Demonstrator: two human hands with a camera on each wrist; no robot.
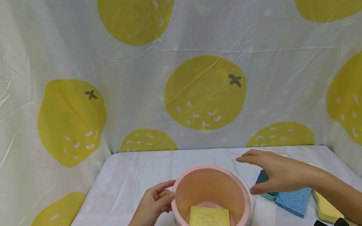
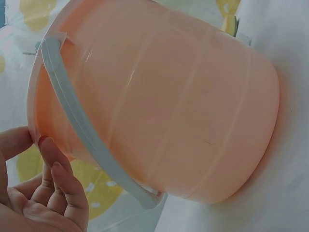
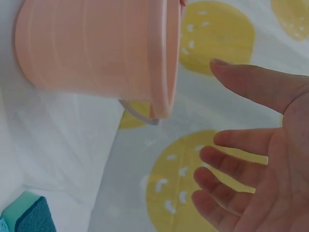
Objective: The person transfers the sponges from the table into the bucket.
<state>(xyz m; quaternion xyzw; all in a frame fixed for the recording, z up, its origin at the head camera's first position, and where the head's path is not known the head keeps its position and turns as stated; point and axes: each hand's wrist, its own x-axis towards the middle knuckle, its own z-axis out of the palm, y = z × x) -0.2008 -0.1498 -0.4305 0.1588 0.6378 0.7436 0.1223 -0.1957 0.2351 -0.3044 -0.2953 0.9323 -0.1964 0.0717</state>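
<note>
Head view: left hand [image 1: 151, 206] pinches rim of pink bucket [image 1: 208, 186] on bench [image 1: 116, 193], right hand [image 1: 278, 172] spread, empty; yellow sponge [image 1: 210, 219] inside, so probably mid-loading, next move likely grasping, say, blue sponge [image 1: 295, 202].

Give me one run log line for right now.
left hand: pinches bucket rim | right hand: empty, beside bucket | yellow sponge: inside bucket | light-blue sponge: on table
</note>
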